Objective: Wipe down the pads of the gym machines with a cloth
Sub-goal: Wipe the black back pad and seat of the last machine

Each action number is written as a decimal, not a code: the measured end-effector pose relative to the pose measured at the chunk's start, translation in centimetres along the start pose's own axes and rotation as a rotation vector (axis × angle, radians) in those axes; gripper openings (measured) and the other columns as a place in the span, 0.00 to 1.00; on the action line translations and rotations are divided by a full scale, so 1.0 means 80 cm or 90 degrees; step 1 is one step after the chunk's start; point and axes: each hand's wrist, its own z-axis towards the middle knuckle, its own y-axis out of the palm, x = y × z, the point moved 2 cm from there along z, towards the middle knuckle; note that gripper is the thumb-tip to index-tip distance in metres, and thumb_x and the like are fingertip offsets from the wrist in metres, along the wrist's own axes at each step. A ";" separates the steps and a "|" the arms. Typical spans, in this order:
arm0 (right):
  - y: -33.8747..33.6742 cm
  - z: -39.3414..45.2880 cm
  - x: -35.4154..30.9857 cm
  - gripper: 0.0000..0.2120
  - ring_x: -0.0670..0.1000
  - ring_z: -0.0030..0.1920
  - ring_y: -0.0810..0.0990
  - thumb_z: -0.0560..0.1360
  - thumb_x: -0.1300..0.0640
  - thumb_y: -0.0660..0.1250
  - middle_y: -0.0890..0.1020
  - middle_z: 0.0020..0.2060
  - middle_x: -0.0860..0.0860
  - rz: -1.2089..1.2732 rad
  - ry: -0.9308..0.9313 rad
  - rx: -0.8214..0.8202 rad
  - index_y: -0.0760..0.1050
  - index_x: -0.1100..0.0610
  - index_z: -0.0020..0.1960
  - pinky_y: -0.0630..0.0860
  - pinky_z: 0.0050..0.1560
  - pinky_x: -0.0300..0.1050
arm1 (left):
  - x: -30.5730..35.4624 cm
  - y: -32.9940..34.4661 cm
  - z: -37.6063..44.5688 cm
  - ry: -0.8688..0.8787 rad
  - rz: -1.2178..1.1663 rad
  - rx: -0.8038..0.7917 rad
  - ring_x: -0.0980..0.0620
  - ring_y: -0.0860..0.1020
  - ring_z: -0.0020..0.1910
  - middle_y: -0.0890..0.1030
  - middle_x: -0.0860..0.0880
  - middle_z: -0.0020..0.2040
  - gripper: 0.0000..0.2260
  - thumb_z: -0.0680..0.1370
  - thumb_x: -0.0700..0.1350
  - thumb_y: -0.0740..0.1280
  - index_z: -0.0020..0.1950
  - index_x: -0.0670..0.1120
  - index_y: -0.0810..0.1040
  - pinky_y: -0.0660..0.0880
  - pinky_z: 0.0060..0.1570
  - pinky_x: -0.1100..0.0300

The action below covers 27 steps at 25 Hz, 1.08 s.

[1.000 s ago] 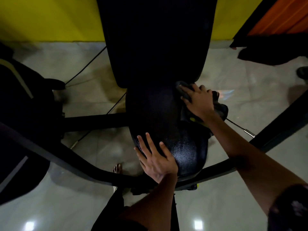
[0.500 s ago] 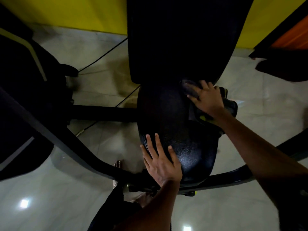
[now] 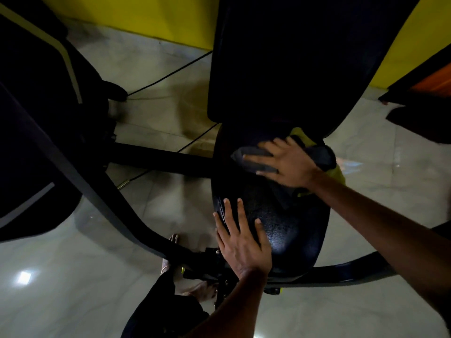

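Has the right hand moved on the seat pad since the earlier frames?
Yes. The right hand, flat on the cloth, has slid left from the seat pad's right edge toward its middle. The left hand stays at the near edge.

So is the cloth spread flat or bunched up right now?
Bunched: the cloth lies in crumpled folds under the right hand on the seat pad, yellow side showing at its edges.

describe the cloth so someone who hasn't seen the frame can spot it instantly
Start at the black seat pad in the middle, below the tall dark back pad. On the seat's far right part lies the cloth, pressed flat under the right hand. It is dark grey with yellow-green edges, the only soft, crumpled thing there; the left hand rests on bare pad.
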 end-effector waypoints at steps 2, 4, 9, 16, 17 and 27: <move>0.018 0.022 0.038 0.24 0.61 0.52 0.75 0.76 0.40 0.52 0.76 0.59 0.59 -0.004 0.145 -0.038 0.69 0.45 0.69 0.71 0.48 0.53 | -0.003 0.002 -0.001 -0.008 0.003 -0.003 0.41 0.62 0.72 0.64 0.49 0.74 0.24 0.78 0.55 0.53 0.73 0.51 0.64 0.70 0.61 0.43; 0.025 0.045 0.054 0.25 0.64 0.59 0.73 0.77 0.39 0.51 0.73 0.63 0.60 0.009 0.333 -0.100 0.68 0.47 0.70 0.68 0.54 0.57 | -0.003 0.003 -0.001 -0.010 0.013 -0.008 0.41 0.62 0.72 0.63 0.49 0.74 0.24 0.78 0.56 0.52 0.73 0.52 0.63 0.69 0.62 0.44; -0.004 0.057 -0.021 0.24 0.61 0.49 0.76 0.76 0.42 0.52 0.78 0.55 0.57 -0.010 0.201 -0.016 0.72 0.48 0.67 0.71 0.47 0.53 | -0.004 0.002 -0.003 -0.012 0.006 -0.008 0.42 0.61 0.72 0.63 0.50 0.74 0.24 0.77 0.55 0.53 0.73 0.52 0.63 0.69 0.62 0.45; -0.001 0.107 -0.003 0.27 0.61 0.55 0.76 0.76 0.36 0.48 0.76 0.59 0.59 0.048 0.061 -0.104 0.72 0.44 0.67 0.70 0.52 0.54 | -0.005 0.001 -0.003 -0.027 0.005 0.001 0.44 0.59 0.73 0.59 0.52 0.76 0.24 0.77 0.56 0.53 0.73 0.55 0.62 0.68 0.64 0.46; 0.004 0.123 0.012 0.27 0.62 0.59 0.73 0.76 0.35 0.48 0.73 0.63 0.59 0.060 0.175 -0.146 0.70 0.44 0.69 0.68 0.56 0.55 | -0.005 0.002 -0.004 -0.026 0.002 0.002 0.44 0.58 0.73 0.59 0.52 0.76 0.24 0.78 0.57 0.52 0.74 0.55 0.61 0.67 0.64 0.46; -0.002 0.120 -0.074 0.23 0.56 0.48 0.77 0.73 0.38 0.50 0.79 0.51 0.52 0.012 -0.107 -0.115 0.79 0.41 0.56 0.63 0.46 0.49 | -0.007 0.003 -0.003 -0.017 -0.017 -0.001 0.42 0.60 0.72 0.60 0.51 0.75 0.24 0.78 0.56 0.53 0.73 0.54 0.63 0.59 0.67 0.50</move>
